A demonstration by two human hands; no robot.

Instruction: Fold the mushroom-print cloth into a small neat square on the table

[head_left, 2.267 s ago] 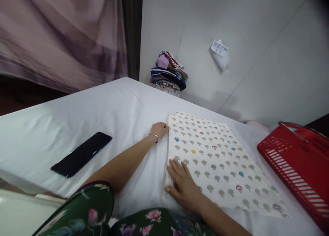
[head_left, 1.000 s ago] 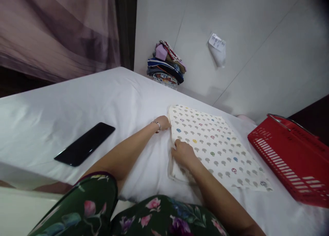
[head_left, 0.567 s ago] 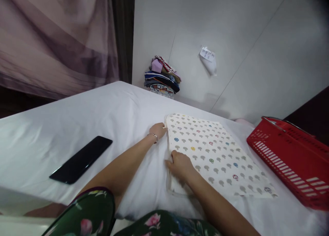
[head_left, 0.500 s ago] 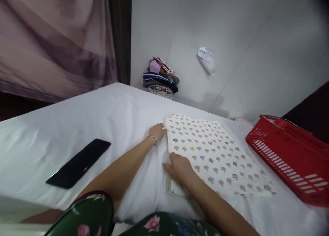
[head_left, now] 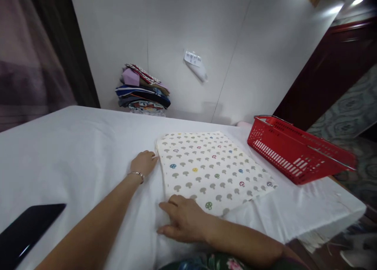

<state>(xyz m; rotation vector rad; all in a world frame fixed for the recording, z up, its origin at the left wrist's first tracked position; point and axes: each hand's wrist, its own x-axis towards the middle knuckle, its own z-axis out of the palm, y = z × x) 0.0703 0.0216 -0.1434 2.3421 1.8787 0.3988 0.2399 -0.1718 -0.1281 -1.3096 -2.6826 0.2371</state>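
Observation:
A folded cream cloth (head_left: 206, 172) with grey and coloured mushroom prints lies flat on the white-covered table. At its left edge is my left hand (head_left: 144, 163), wearing a bracelet, its fingers closed on the layered fold near the far corner. My right hand (head_left: 187, 219) rests by the near left corner of the cloth, thumb and forefinger spread apart over the white cover. The palm side of both hands is hidden.
To the right stands a red plastic basket (head_left: 291, 148) with metal handles. A stack of folded clothes (head_left: 144, 91) sits against the wall at the back. On the left lies a black flat object (head_left: 29, 230). The table's edge (head_left: 335, 219) shows at right.
My view has swung to the right, so everything sits further left in it. The right hand has moved to the near corner and its thumb and finger have spread.

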